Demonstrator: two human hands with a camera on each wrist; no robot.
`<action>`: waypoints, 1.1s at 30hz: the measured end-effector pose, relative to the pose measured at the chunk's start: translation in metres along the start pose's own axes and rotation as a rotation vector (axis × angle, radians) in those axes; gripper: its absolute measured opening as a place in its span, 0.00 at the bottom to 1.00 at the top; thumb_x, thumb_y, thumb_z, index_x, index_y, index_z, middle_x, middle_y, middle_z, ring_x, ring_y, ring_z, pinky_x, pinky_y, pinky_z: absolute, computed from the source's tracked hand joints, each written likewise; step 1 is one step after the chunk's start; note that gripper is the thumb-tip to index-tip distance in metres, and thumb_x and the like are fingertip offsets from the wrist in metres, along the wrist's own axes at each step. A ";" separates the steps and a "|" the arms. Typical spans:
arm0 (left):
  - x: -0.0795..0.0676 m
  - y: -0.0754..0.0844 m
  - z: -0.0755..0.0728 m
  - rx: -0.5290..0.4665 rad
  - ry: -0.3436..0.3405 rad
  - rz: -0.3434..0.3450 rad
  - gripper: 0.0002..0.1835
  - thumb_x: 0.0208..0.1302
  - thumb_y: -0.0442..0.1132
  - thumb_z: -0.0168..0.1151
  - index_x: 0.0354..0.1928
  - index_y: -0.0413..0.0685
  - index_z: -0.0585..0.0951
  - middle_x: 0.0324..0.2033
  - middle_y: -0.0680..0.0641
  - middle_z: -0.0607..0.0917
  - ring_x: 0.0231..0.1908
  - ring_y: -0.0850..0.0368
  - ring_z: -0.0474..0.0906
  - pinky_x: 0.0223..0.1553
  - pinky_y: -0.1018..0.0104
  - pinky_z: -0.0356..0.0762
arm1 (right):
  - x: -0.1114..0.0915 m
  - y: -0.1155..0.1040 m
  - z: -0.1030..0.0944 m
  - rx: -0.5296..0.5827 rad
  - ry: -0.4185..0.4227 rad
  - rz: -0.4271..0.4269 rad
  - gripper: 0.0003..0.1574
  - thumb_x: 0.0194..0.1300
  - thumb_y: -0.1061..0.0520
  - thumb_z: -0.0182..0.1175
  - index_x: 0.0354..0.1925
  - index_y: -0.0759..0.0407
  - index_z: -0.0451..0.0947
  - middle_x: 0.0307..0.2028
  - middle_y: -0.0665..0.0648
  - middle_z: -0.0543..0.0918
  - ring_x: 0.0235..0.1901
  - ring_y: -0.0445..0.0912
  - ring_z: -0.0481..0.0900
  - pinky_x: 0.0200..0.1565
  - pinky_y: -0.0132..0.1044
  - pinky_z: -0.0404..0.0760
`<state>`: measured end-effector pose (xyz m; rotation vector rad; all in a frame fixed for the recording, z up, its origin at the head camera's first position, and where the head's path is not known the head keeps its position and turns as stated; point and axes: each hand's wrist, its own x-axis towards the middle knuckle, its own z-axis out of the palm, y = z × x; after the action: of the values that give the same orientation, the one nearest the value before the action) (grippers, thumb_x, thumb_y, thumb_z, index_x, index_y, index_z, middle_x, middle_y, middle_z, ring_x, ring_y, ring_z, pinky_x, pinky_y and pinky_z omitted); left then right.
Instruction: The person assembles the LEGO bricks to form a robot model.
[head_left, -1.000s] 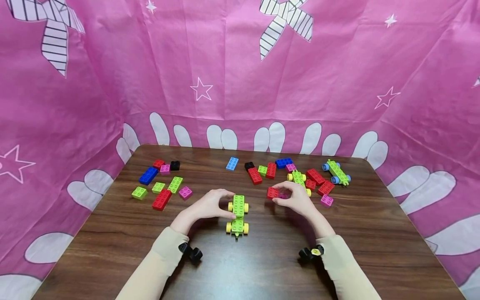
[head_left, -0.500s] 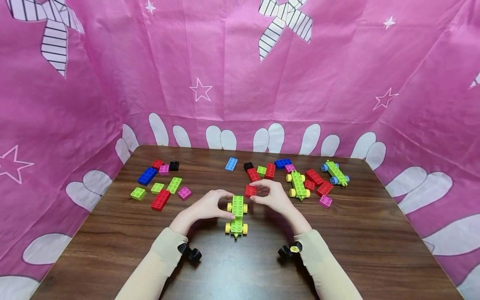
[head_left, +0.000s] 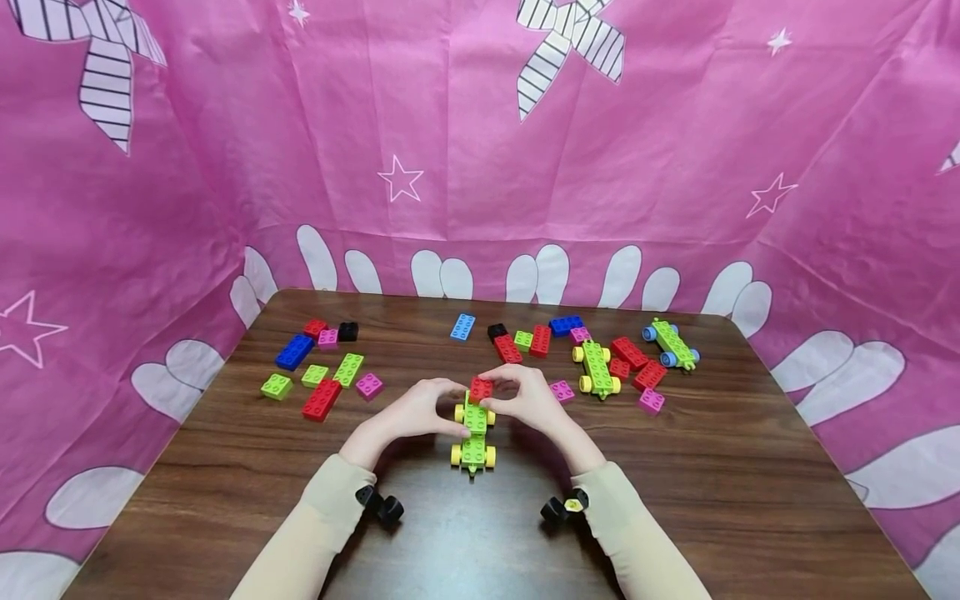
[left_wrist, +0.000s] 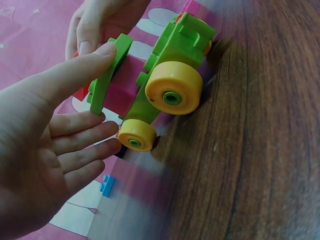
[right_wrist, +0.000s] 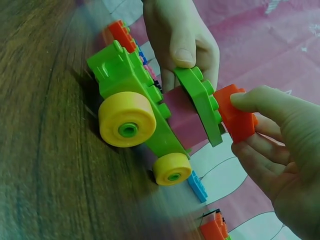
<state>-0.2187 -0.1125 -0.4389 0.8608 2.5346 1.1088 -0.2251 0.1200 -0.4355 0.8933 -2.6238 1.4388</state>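
A toy car with a green base (head_left: 473,454) and yellow wheels (left_wrist: 174,89) stands on the table, pointing away from me. A pink brick (right_wrist: 186,117) sits on its far part, topped by a thin green plate (head_left: 476,421). My left hand (head_left: 420,410) pinches that plate from the left, thumb on the near end and index finger at the far end. Between thumb and fingers, my right hand (head_left: 528,398) grips a small red brick (head_left: 481,388), tilted at the plate's far end. Whether brick and plate touch is hard to tell.
Several loose bricks lie at the left, among them a long red brick (head_left: 322,400) and a blue brick (head_left: 295,352). Behind stands a light blue plate (head_left: 462,327). A second yellow-wheeled base (head_left: 597,367), a blue-wheeled base (head_left: 672,344) and a pink brick (head_left: 561,391) are at right.
My right hand has carried the small red brick leftward, from beside the second yellow-wheeled base to over the far end of the green plate. My left hand keeps its hold in place.
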 end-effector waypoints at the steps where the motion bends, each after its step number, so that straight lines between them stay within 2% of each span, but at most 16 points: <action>1: 0.000 0.000 0.000 -0.003 0.000 0.003 0.37 0.52 0.52 0.73 0.59 0.38 0.75 0.55 0.41 0.80 0.57 0.48 0.76 0.59 0.51 0.73 | 0.000 0.000 0.000 -0.005 -0.003 -0.002 0.22 0.55 0.57 0.71 0.49 0.58 0.83 0.42 0.54 0.86 0.41 0.46 0.83 0.46 0.38 0.83; 18: 0.001 -0.002 0.000 -0.016 -0.003 0.004 0.38 0.52 0.52 0.73 0.60 0.38 0.74 0.56 0.41 0.80 0.57 0.48 0.75 0.59 0.51 0.73 | 0.000 -0.001 0.003 -0.041 -0.021 -0.005 0.22 0.56 0.56 0.70 0.50 0.58 0.82 0.45 0.54 0.85 0.44 0.45 0.82 0.47 0.37 0.82; 33: 0.002 -0.004 0.001 -0.014 -0.009 0.009 0.36 0.53 0.52 0.73 0.59 0.38 0.75 0.55 0.42 0.81 0.57 0.49 0.75 0.59 0.51 0.72 | -0.001 -0.004 0.004 -0.053 -0.028 0.019 0.21 0.62 0.52 0.66 0.52 0.57 0.82 0.46 0.54 0.85 0.48 0.47 0.81 0.51 0.45 0.80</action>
<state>-0.2219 -0.1126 -0.4426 0.8726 2.5147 1.1217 -0.2211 0.1157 -0.4352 0.8920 -2.6835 1.3644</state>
